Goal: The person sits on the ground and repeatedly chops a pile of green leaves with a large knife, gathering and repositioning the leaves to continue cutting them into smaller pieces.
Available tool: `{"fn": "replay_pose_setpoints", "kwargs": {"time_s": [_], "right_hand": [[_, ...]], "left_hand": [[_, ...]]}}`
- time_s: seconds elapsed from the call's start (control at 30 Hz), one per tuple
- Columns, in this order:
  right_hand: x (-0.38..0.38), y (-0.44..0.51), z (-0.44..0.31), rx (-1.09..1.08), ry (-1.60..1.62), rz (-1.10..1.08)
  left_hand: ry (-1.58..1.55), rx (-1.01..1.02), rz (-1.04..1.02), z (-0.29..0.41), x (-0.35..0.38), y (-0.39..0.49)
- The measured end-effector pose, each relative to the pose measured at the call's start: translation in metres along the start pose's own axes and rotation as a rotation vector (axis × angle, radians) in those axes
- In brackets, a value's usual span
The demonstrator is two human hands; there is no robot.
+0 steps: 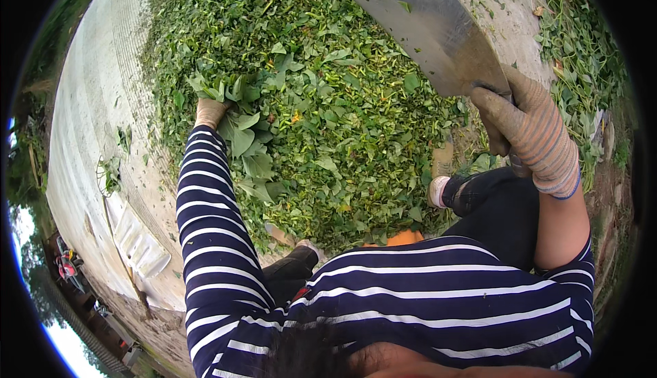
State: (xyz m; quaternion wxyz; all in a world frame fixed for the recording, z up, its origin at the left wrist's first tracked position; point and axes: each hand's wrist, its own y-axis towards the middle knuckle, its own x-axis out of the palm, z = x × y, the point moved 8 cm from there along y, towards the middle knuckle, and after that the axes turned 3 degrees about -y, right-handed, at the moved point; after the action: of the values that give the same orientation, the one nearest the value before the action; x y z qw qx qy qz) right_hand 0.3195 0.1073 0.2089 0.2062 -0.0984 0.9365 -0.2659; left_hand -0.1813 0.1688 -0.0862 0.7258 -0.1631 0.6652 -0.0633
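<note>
A bunch of broad green leaves (241,134) is in my left hand (209,113), which reaches over the left side of a heap of chopped greens (349,136). The leaves partly hide its fingers. Gloved in striped knit, my right hand (528,121) grips the handle of a large, broad-bladed chopping knife (436,29). The blade is raised above the heap's right edge and slants up and to the left, with bits of leaf stuck to it. Most of the handle is hidden inside the fist.
Uncut leafy vines (580,64) lie along the right. On the pale concrete (87,106) at left are a ribbed white plastic piece (138,239) and a long thin stick (115,239). My shoes (439,190) border the heap, and an orange object (395,238) shows near my lap.
</note>
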Motion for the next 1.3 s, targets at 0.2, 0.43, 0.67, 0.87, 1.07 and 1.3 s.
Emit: {"fn": "replay_pose_setpoints", "kwargs": {"time_s": [0.2, 0.43, 0.67, 0.87, 1.07, 1.3], "right_hand": [[0.001, -0.002, -0.004, -0.026, -0.045, -0.016], [0.003, -0.004, -0.010, -0.066, -0.084, -0.045], [0.004, 0.007, 0.000, -0.135, -0.226, -0.038], [0.005, -0.003, -0.006, -0.203, -0.232, -0.078], [0.011, -0.011, -0.017, -0.291, -0.330, -0.113], [0.043, 0.001, -0.006, -0.288, -0.480, -0.215]], "left_hand": [[0.124, 0.448, -0.171, 0.131, -0.017, -0.089], [0.041, 0.768, -0.214, 0.241, -0.015, -0.094], [0.125, 0.283, -0.435, 0.208, 0.016, -0.018], [-0.074, 0.471, -0.129, 0.230, 0.001, -0.181], [0.054, 0.479, -0.381, 0.201, 0.059, -0.234], [-0.341, 0.078, -0.285, 0.133, 0.052, -0.122]]}}
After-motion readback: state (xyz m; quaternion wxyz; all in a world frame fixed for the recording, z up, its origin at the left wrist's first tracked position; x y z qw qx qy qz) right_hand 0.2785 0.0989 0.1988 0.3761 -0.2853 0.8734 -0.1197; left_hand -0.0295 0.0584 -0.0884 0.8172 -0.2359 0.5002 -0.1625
